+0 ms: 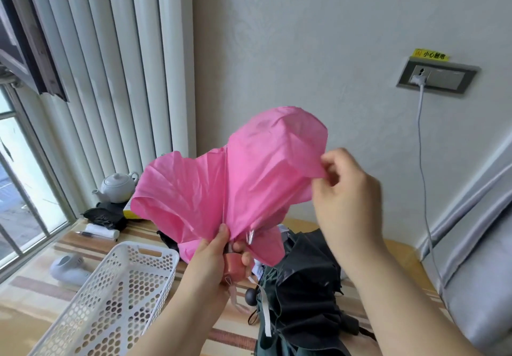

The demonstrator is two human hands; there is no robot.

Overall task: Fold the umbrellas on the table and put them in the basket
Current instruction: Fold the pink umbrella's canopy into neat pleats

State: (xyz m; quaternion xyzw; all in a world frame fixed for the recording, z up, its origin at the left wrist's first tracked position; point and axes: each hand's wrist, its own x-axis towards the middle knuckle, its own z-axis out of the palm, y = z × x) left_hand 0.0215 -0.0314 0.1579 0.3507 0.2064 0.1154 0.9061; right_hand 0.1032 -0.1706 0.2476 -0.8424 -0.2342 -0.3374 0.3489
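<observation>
A pink umbrella (230,178), collapsed with its canopy loose and crumpled, is held up above the table. My left hand (219,261) grips its pink handle from below, thumb against the fabric. My right hand (343,189) pinches the right edge of the pink canopy. A dark green-black umbrella (302,297) lies unfolded on the table under my right arm. The white perforated basket (110,297) stands at the lower left, with nothing visible inside.
On the striped table (36,297), a white handheld device (69,269) lies left of the basket. A white teapot (117,188), black bag and white roll sit near the window. A wall socket (435,75) with a hanging cable and a grey sofa are on the right.
</observation>
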